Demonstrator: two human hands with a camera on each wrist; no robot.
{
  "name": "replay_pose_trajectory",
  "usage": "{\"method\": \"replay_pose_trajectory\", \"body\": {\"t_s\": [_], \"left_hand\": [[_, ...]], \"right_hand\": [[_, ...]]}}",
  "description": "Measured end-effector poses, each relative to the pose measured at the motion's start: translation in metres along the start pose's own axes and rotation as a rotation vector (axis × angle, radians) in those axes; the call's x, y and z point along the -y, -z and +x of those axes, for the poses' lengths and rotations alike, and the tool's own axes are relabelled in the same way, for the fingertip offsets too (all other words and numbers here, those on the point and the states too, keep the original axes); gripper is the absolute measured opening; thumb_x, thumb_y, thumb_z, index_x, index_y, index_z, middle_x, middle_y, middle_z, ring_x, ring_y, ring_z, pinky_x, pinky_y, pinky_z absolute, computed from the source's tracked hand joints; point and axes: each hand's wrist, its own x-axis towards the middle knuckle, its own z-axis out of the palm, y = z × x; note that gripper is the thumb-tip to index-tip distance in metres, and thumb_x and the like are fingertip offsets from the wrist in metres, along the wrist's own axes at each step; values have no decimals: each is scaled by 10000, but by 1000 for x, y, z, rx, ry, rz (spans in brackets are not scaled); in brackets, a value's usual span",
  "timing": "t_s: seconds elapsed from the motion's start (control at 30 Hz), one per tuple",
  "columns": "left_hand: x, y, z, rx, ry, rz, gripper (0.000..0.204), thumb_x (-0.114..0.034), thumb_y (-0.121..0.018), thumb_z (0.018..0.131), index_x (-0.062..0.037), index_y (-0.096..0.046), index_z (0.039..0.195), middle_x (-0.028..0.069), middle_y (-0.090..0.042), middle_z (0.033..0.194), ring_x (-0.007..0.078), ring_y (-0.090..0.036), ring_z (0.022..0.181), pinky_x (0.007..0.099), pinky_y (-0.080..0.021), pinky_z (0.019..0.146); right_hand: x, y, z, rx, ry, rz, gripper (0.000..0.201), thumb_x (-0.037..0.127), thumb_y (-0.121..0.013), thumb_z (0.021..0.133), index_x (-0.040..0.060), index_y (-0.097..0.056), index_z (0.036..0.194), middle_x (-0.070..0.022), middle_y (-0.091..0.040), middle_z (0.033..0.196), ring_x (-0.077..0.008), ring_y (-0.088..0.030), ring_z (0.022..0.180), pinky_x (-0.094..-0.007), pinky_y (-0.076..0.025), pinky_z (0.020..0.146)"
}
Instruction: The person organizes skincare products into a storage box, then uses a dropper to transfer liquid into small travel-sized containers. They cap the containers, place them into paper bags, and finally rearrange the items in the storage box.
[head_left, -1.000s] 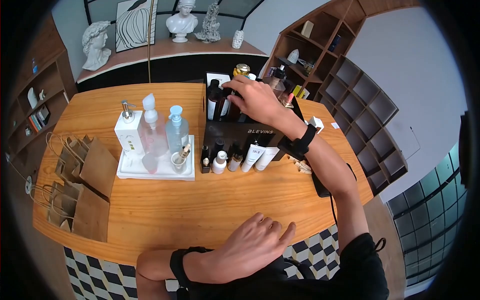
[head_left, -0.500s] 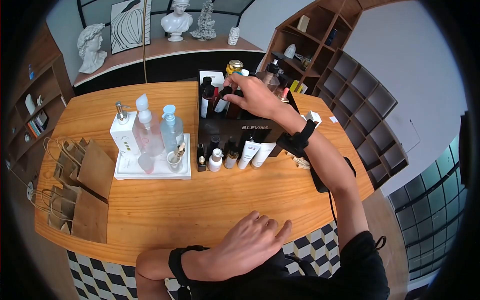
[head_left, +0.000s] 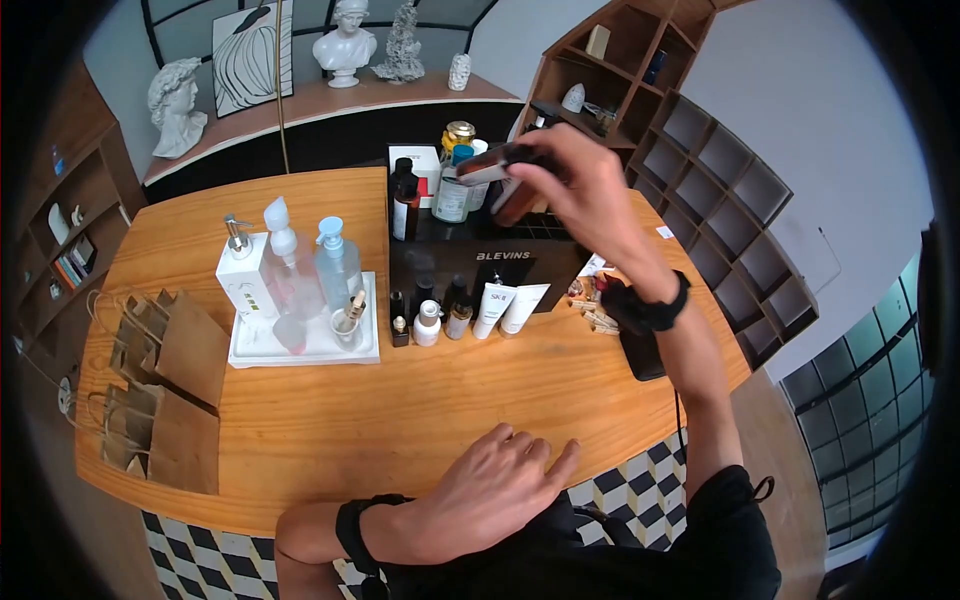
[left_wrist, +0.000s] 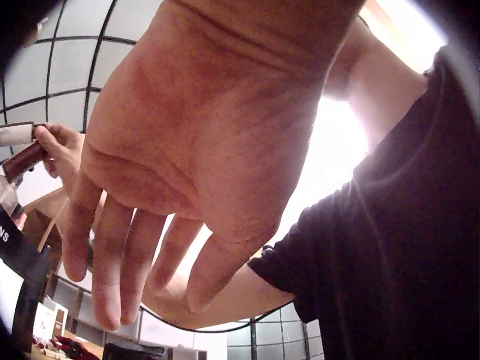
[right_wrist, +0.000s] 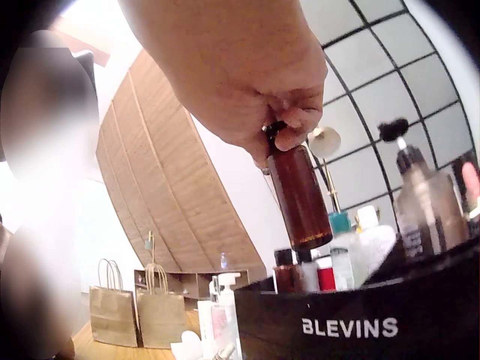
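My right hand is raised above the black BLEVINS organizer box. It grips two brown bottles by their dark caps: a tilted one with a pale label and a second bottle beside it. In the right wrist view a brown bottle hangs base-down from the fingers, over the box. A dark bottle with a white label and a clear bottle with a teal cap stand in the box. My left hand holds nothing, its fingers loosely spread near the table's front edge.
Small bottles and two white tubes line the box's front. Left of it, a white tray carries pump bottles. Brown paper bags stand at the table's left. A black object lies at the right.
My right hand has risen and moved right, lifting the two brown bottles up out of the box's left part. The left hand stays in place.
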Motion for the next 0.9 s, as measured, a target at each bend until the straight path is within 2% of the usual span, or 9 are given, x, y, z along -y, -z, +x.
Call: {"method": "replay_pose_trajectory", "body": {"t_s": [0.03,0.13,0.2,0.23,0.27,0.33,0.4,0.63,0.9], "left_hand": [[0,-1,1,5,-5,-3,551,-102,-651,912,71,-606,1433,174,-709,993,306,-723,924,417,-572,904],[1,-8,2,-4,2,18,559,-109,-656,912,68,-601,1440,176,-716,1013,308,-724,935,424,-567,915],[1,-6,2,5,-2,28,558,-112,-658,914,66,-602,1440,176,-719,1021,309,-725,938,425,-566,915],[1,-6,2,12,-3,45,557,-115,-660,916,63,-602,1441,176,-722,1029,310,-726,941,427,-565,916],[1,-6,2,12,-2,45,557,-115,-660,916,63,-602,1441,176,-722,1029,310,-726,941,427,-565,916],[0,-8,3,3,11,38,553,-122,-671,914,57,-609,1434,169,-721,1025,303,-726,938,418,-564,903],[1,-9,3,0,6,30,553,-129,-683,909,54,-614,1427,163,-720,1017,298,-724,928,417,-564,896],[2,-8,4,-16,8,36,548,-148,-723,899,51,-631,1401,140,-708,973,281,-712,882,405,-564,863],[7,-12,5,-19,8,-6,518,-151,-710,925,49,-634,1396,144,-707,976,283,-714,877,415,-569,856]], "right_hand": [[4,16,-6,-12,-24,9,312,184,-818,949,6,-732,1191,-124,-710,920,-184,-616,678,-325,-503,607],[14,59,-28,88,-105,2,313,186,-828,937,-11,-731,1161,-108,-708,905,-185,-573,667,-326,-492,625],[14,79,-46,260,-223,-41,302,189,-825,935,-12,-737,1142,-126,-722,926,-227,-636,723,-352,-522,679],[17,86,-52,334,-153,-95,293,197,-822,934,-9,-745,1127,-154,-735,952,-294,-711,825,-391,-554,749],[4,85,-68,415,-213,-87,294,187,-821,927,-9,-741,1131,-178,-746,983,-341,-744,920,-421,-571,807],[-16,71,-94,526,-171,-65,291,171,-818,923,-7,-733,1135,-192,-749,1000,-359,-741,938,-430,-576,817],[-39,48,-124,574,-209,-92,284,157,-813,917,1,-725,1138,-195,-740,1024,-386,-724,949,-442,-572,818],[-84,-1,-166,558,-181,-76,301,188,-786,934,3,-721,1163,-162,-709,1045,-395,-698,925,-456,-558,818],[-91,-6,-167,565,-251,-75,378,136,-814,899,-4,-699,1231,-159,-746,1041,-381,-723,943,-450,-571,825]]}}
